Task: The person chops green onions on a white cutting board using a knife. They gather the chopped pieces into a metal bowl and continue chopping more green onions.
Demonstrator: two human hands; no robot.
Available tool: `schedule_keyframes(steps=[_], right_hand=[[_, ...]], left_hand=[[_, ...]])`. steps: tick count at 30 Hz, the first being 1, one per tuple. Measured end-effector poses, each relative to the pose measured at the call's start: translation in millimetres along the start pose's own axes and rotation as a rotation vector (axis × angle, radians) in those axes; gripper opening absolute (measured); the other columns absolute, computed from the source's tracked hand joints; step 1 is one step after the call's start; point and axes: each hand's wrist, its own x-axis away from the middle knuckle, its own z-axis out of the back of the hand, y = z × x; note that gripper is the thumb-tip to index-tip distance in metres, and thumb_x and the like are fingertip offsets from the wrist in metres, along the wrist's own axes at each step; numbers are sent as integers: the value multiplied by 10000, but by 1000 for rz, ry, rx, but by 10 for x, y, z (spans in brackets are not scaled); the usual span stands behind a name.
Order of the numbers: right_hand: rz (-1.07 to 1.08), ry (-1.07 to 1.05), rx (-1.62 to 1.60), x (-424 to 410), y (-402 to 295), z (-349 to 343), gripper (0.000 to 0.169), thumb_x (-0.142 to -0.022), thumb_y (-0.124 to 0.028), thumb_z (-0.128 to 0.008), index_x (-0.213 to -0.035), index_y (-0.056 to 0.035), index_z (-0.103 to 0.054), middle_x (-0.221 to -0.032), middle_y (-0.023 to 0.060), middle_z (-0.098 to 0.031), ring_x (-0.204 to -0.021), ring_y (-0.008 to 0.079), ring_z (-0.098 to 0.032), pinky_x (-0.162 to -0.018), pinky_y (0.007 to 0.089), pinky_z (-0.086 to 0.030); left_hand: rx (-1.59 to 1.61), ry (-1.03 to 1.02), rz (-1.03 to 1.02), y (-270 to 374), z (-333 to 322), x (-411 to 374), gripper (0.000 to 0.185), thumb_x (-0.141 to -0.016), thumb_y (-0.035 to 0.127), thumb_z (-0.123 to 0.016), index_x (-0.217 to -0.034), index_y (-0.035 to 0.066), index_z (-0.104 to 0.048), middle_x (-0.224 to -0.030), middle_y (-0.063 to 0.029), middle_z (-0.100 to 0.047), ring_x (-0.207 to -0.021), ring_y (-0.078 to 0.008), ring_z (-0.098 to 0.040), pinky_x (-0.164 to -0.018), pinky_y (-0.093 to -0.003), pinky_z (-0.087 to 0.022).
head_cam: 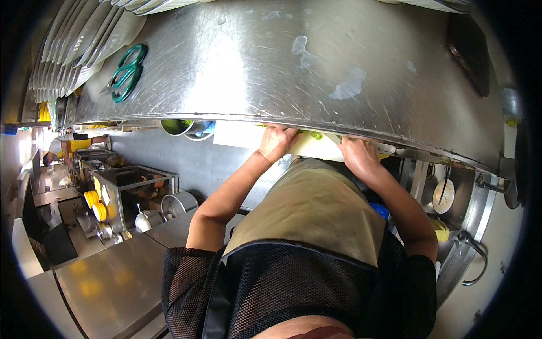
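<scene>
A pale cutting board (237, 134) lies below the front edge of a steel shelf. On it, my left hand (277, 142) is curled over a long green vegetable (300, 132), bits of which show on both sides of the hand. Several green slices (316, 135) lie between my hands. My right hand (360, 154) is closed around a knife, and a short stretch of its grey blade (334, 137) points toward the slices. The shelf edge hides the fingertips and most of the knife.
The steel shelf (271, 63) overhangs the board and carries green-handled scissors (129, 74) and stacked plates (84, 38). Metal bowls (178, 126), one with greens, stand left of the board. A sink (427, 199) is on the right. Another person (72, 146) works far left.
</scene>
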Motion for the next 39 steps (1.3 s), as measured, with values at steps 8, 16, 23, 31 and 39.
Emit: schedule_keyframes(steps=[8, 16, 23, 31, 39], right_hand=[[-99, 7, -107, 28, -47, 20, 230, -844, -131, -621, -1002, 25, -683, -1020, 246, -642, -997, 411, -609, -883, 494, -467], [6, 101, -104, 81, -12, -54, 278, -885, -225, -615, -984, 35, -611, -952, 247, -644, -924, 419, -612, -818, 517, -454], [-92, 58, -42, 133, -192, 97, 242, -790, -45, -548, -996, 26, -653, -951, 255, -657, -966, 404, -629, -874, 511, -474], [-63, -7, 24, 235, -214, 199, 236, -934, -185, -531, -1016, 33, -572, -726, 237, -648, -732, 413, -657, -672, 502, -513], [-51, 77, -35, 139, -197, 79, 160, -870, -95, -546, -935, 27, -628, -849, 260, -647, -842, 411, -644, -752, 506, -501]], left_hand=[[121, -33, 67, 43, 156, -84, 304, -761, 239, -750, -1008, 74, -686, -916, -127, -663, -820, -322, -639, -726, -430, -502], [112, 17, -21, -5, 120, -48, 304, -739, 203, -758, -1006, 71, -698, -972, -130, -667, -892, -335, -632, -773, -430, -501], [44, -68, 3, -8, 53, -44, 269, -762, 188, -712, -1010, 86, -698, -996, -143, -662, -935, -341, -625, -814, -461, -491], [-39, -144, -20, 28, -94, 2, 307, -770, 74, -607, -1072, 35, -646, -1048, -214, -621, -999, -405, -578, -867, -514, -458], [42, -126, 44, 85, -97, -5, 300, -734, 55, -622, -1029, 11, -652, -1007, -206, -625, -955, -392, -592, -825, -501, -469]])
